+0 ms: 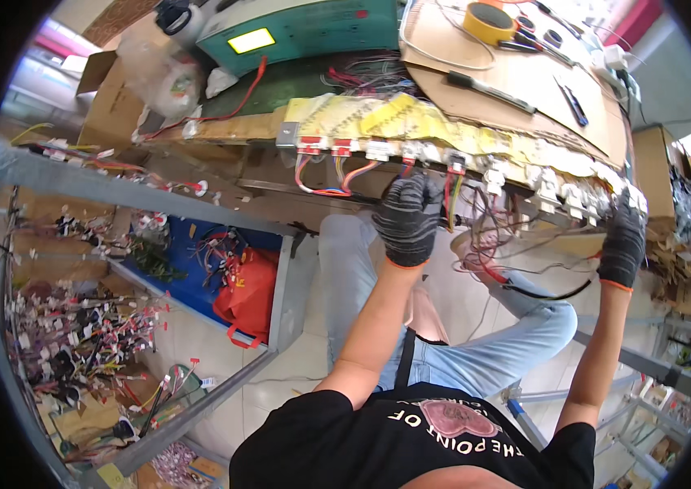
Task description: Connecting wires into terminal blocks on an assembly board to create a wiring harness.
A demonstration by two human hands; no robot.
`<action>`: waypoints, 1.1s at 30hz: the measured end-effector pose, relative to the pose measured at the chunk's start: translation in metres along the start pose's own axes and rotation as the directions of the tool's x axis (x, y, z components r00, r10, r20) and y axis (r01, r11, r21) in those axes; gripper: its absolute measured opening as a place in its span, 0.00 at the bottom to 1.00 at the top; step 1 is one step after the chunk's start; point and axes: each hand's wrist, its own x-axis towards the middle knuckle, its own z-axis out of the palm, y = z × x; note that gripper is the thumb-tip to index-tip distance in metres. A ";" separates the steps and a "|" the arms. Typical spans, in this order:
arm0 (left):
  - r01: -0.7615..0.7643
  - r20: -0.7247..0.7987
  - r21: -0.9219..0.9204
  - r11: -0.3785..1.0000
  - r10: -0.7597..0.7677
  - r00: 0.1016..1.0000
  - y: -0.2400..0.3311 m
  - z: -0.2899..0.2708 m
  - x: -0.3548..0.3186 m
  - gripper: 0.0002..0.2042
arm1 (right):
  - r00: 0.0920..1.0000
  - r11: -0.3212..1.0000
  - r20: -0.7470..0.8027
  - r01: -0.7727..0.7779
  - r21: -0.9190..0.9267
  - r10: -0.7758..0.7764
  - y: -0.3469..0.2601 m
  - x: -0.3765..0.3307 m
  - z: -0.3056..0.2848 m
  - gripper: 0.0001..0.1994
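Connector row (378, 151): along the front edge of the workbench (231, 129), below a strip of yellow tape (398, 116), within reach of both hands.
Left hand (409, 218): in a dark striped glove, fingers curled together under the row's middle; cannot tell whether pinching a plug or wires.
Right hand (625, 244): gloved alike, fingers raised to the row's right end; grip hidden, cannot tell.
Wire harness (492, 265): dangling between the hands in a loose tangle.
Progress: seemingly partway; red-and-white connectors (341, 147) at left already joined by looped wires.
Remaining: probably the loose strands at centre and right; impossible to count.
Test box (321, 37): teal, behind the row, screen (251, 41) glowing yellow-green, no readable figures.
Shirt (296, 444): black, with pale capital lettering around a pink heart.
Red bag (247, 285): in a blue tray (186, 289) at left, with a small yellow mark, illegible.
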 end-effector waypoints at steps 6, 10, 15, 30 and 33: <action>-0.029 -0.036 0.033 0.999 0.031 0.999 -0.001 0.004 -0.005 0.07 | 0.997 0.999 0.060 -0.037 -0.024 0.039 -0.005 -0.002 -0.011 0.27; -0.002 0.045 0.020 1.000 0.001 0.999 -0.001 0.004 -0.001 0.07 | 1.000 0.998 0.001 -0.022 0.055 0.022 -0.007 0.003 -0.010 0.28; 0.027 0.059 0.026 0.999 -0.029 0.998 -0.002 0.003 -0.006 0.06 | 0.990 0.997 0.126 -0.071 0.006 0.070 -0.024 0.004 -0.038 0.21; -0.358 0.742 0.113 0.927 0.161 0.651 0.020 0.080 0.140 0.13 | 0.964 0.231 0.253 -0.229 0.946 -0.083 -0.064 -0.025 -0.106 0.13; -0.469 0.648 -0.101 0.878 0.415 0.639 -0.014 0.086 0.120 0.11 | 0.884 -0.323 0.379 -0.456 0.829 -0.274 -0.132 -0.017 -0.111 0.11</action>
